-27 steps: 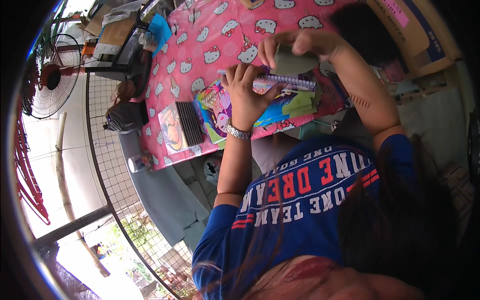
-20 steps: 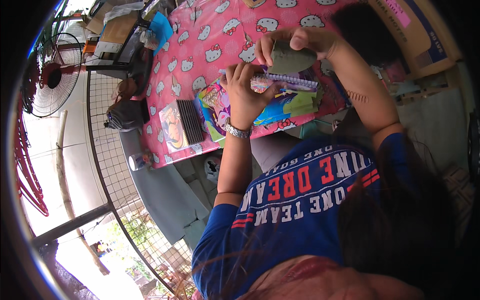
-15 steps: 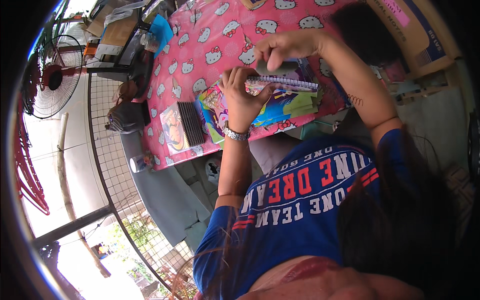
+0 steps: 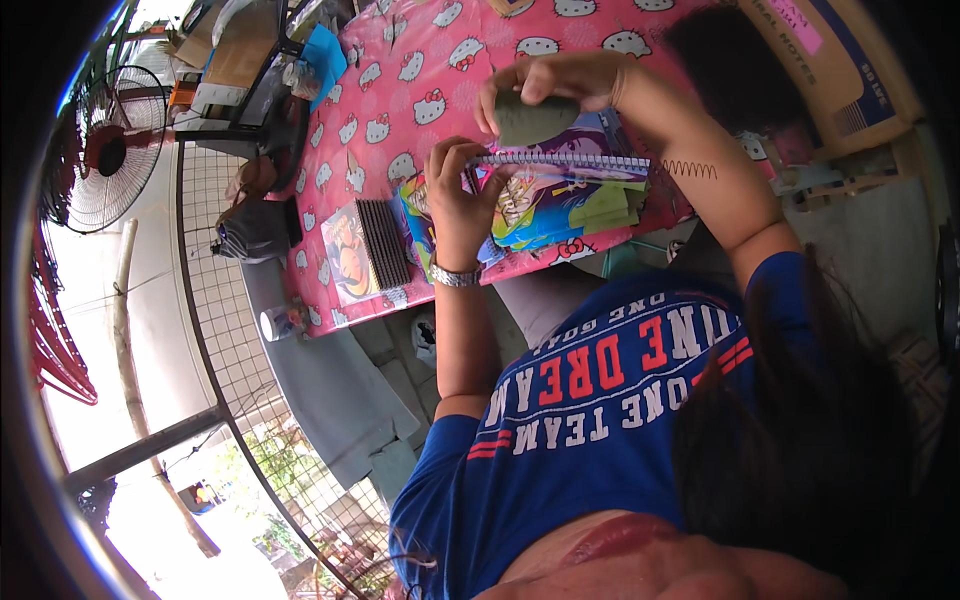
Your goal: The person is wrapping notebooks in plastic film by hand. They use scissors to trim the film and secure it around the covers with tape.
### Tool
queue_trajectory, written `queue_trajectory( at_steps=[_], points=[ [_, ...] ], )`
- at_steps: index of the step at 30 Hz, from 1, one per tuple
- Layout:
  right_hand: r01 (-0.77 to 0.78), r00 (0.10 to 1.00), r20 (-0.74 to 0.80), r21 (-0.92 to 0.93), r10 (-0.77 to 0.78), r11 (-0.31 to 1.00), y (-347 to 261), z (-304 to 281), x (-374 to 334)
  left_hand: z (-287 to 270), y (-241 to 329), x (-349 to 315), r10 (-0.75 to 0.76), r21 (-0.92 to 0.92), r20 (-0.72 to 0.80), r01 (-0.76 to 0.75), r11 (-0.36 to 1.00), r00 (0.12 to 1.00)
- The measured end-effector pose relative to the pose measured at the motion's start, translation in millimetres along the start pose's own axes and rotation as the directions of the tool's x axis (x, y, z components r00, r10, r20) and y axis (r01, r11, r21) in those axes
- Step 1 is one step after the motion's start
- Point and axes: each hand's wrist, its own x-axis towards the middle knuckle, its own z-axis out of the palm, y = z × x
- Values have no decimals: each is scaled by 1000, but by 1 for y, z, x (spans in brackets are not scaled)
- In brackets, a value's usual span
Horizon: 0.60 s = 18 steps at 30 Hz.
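My left hand [image 4: 462, 178] pinches the left end of a spiral notebook [image 4: 560, 170], its bound edge raised toward me. A metal coil [image 4: 690, 170] runs along that edge and sticks out past its right end, in front of my right forearm. Above the notebook, my right hand [image 4: 560, 82] grips a dark green, rounded flat piece [image 4: 535, 120]; I cannot make out what it is. Beneath lie several bright-coloured notebooks or covers [image 4: 570, 215]. To the left, a stack of bound notebooks [image 4: 365, 252] with dark spines rests near the table edge.
A pink patterned cloth covers the table [image 4: 380, 120]. At the far right stand a cardboard box [image 4: 830, 70] and a black fuzzy mass [image 4: 730, 70]. A fan [image 4: 110, 150], boxes [image 4: 235, 60] and a dark bag [image 4: 250, 235] are on the left; a small jar [image 4: 280, 322] sits by the near-left corner.
My right hand has turned and shows more of the green piece. My left hand and the notebook have shifted slightly left, and the protruding coil appears higher, level with the bound edge.
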Motion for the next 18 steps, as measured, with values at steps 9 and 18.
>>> queue_trajectory(
  at_steps=[9, 18],
  points=[
    [125, 992, 6, -55, -125, 991, 8, 2, 7, 7, -12, 2, -73, -274, 71, 90, 957, 995],
    [-251, 968, -185, -616, 173, 746, 32, -24, 8, 7, -10, -4, -249, -272, 118, 272, 923, 961]
  ],
)
